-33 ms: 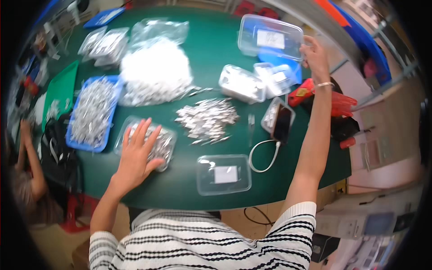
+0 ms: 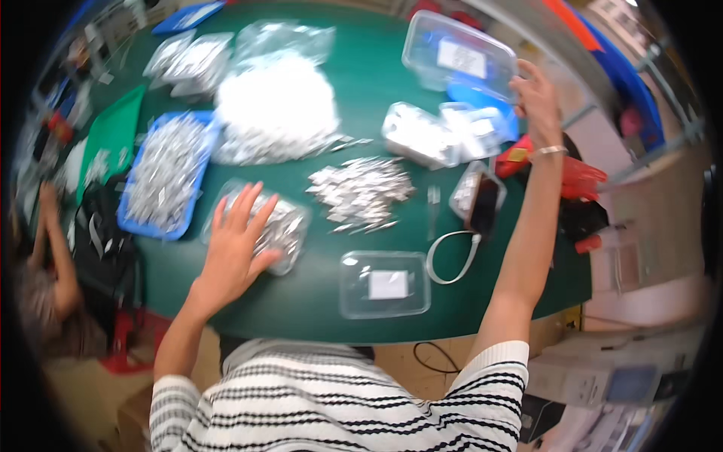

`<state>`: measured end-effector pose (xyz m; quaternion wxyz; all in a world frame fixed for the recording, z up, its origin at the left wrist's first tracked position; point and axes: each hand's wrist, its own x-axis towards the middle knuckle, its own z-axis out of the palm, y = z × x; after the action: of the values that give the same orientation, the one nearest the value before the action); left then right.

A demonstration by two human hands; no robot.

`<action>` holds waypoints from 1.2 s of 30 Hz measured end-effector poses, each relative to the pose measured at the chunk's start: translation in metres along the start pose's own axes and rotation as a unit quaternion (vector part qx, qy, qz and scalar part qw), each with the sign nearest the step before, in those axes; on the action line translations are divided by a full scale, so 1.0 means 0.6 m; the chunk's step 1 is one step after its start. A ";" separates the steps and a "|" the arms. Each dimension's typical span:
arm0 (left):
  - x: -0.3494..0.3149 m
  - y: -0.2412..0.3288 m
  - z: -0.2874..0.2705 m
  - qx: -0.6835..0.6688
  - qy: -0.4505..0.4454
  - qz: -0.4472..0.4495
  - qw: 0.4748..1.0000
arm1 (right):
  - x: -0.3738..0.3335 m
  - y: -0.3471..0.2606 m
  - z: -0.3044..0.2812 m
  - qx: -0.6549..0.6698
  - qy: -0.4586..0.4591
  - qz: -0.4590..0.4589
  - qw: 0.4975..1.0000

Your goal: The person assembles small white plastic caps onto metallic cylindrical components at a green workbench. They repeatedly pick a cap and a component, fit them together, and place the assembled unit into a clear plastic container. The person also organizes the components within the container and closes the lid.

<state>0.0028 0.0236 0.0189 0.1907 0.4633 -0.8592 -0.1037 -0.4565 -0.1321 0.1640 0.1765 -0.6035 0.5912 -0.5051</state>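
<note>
My left hand (image 2: pixel 235 252) lies with its fingers spread over a clear plastic tub (image 2: pixel 292 232) of small silvery parts, partly covering it. At the far right, my right hand (image 2: pixel 538 102) grips the corner of a larger clear plastic box (image 2: pixel 482 56) with a white label. This box is raised over a blue tray (image 2: pixel 482 98) and looks to hold nothing. A loose heap of small silvery-white pieces (image 2: pixel 360 192) sits mid-table, between my hands. Nearer to me lies a clear lid or shallow box (image 2: pixel 354 290) with a white label.
Left stands a blue tray (image 2: pixel 124 215) of parts, behind it a big bag of white pieces (image 2: pixel 275 113). Filled clear boxes (image 2: pixel 418 135) are at the right, near a phone (image 2: pixel 484 207) with a white cable (image 2: pixel 433 264). Another person's arms (image 2: pixel 60 256) show at far left.
The whole view has shifted slightly, so things appear a little farther right and higher. Both hands keep their places, the right one still gripping the box.
</note>
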 end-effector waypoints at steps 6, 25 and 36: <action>-0.059 -0.090 -0.042 -0.099 0.196 -0.077 0.973 | -0.256 -0.085 0.221 0.270 -0.095 0.056 0.957; -0.002 0.013 0.069 -0.092 0.187 0.112 0.972 | -0.469 -0.040 0.313 0.459 0.001 0.196 0.867; 0.025 0.008 0.111 0.039 0.121 0.040 0.991 | -0.468 -0.022 0.304 0.459 0.023 0.196 0.866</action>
<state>-0.0366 0.0138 -0.0363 0.2792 0.4448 -0.8510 -0.0060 -0.2414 0.0515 -0.0156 0.5147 -0.3145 0.4027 -0.6885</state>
